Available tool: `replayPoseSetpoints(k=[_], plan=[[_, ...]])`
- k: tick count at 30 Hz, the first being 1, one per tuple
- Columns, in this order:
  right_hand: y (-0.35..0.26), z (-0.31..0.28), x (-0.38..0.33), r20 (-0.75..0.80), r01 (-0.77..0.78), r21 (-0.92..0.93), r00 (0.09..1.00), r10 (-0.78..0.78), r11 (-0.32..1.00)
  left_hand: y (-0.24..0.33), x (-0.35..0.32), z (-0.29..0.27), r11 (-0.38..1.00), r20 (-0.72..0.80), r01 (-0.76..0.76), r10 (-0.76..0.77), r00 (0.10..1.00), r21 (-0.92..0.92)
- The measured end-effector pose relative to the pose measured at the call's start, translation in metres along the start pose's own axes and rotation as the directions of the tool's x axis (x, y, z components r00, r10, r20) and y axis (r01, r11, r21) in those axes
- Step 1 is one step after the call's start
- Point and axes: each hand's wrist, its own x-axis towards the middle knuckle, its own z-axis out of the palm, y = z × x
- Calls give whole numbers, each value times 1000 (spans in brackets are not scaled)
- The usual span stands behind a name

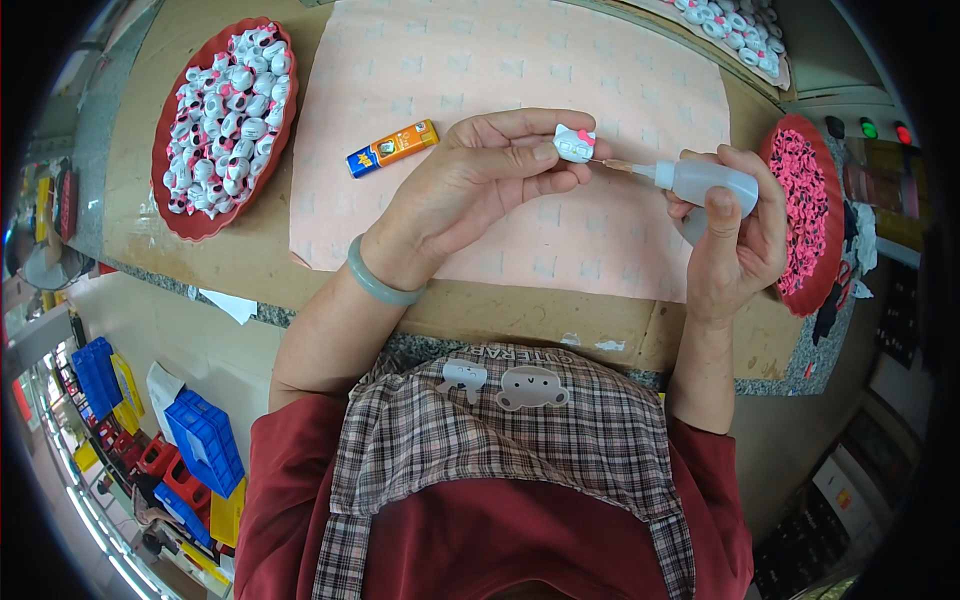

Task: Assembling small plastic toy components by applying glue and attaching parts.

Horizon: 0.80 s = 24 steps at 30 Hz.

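Note:
Between the thumb and fingers of my left hand is a small white cat-head figure with a pink bow. My right hand grips a translucent squeeze bottle with a thin needle tip. The needle points left and reaches the figure's lower right side; whether it touches cannot be made out. Both hands are above a pale pink sheet on the table. Left of my left hand lies an orange and blue packet.
A red scalloped tray heaped with white figures stands at the left. Another red tray at the right holds small pink and black pieces. More white ring-like pieces fill a box at the far right. Blue crates stand on the floor.

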Motion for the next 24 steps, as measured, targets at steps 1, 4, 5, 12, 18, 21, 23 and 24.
replayPoseSetpoints(k=[1, 4, 5, 12, 18, 21, 23, 24], plan=[[0, 0, 0, 0, -10, 8, 1000, 10, 1000, 0, 0, 0, 1000, 1, 3, -3, 1000, 0], [1, 0, 0, 1, -29, 24, 1000, 29, 999, -1, 0, 0, 1000, 3, 10, -10, 1000, 1], [1, 0, 0, -1, -32, 24, 999, 32, 999, -1, 0, 0, 1000, 5, 9, -9, 1000, 5], [5, 1, 2, -7, -38, 35, 999, 39, 999, 0, 2, 0, 1000, 6, 14, -14, 1000, 14], [4, -6, 8, -74, -158, 190, 982, 174, 969, 3, 3, -1, 999, 22, 9, -8, 1000, -45], [5, -6, 13, -77, -218, 319, 964, 255, 922, 4, 1, -2, 998, 10, -7, 8, 1000, -56], [6, -4, 18, -34, -304, 454, 933, 357, 838, 3, -1, -1, 998, -39, 1, -3, 999, -67], [4, -2, 23, -35, -288, 451, 940, 339, 845, 3, -2, -1, 998, -26, -11, 9, 1000, -62]])
